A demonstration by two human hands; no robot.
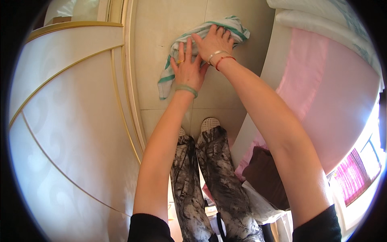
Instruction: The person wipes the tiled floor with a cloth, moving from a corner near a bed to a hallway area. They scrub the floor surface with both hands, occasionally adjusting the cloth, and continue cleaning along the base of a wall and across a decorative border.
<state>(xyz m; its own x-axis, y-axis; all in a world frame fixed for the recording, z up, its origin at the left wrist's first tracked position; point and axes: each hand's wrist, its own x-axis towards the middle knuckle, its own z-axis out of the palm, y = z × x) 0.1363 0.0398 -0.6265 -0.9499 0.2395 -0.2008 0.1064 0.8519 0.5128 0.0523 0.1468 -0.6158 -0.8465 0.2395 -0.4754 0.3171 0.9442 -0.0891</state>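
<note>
A white cloth with green stripes [181, 45] lies bunched on the tiled floor [169, 18]. My left hand [189, 68] rests on the lower part of the cloth with its fingers spread; it wears a gold ring and a green bangle. Up and to the right, my right hand [216, 42] presses on the cloth, fingers apart and partly bent, with a silver bangle and a red cord at the wrist. The two hands are close together at the thumbs. What lies under the palms is hidden.
White cabinet doors with gold trim [75, 90] line the left side. At the right stands a bed with a pink cover [302, 69] and white bedding above it. My slippered feet [210, 123] are on the floor below. A brown cloth item [263, 178] lies near my right leg.
</note>
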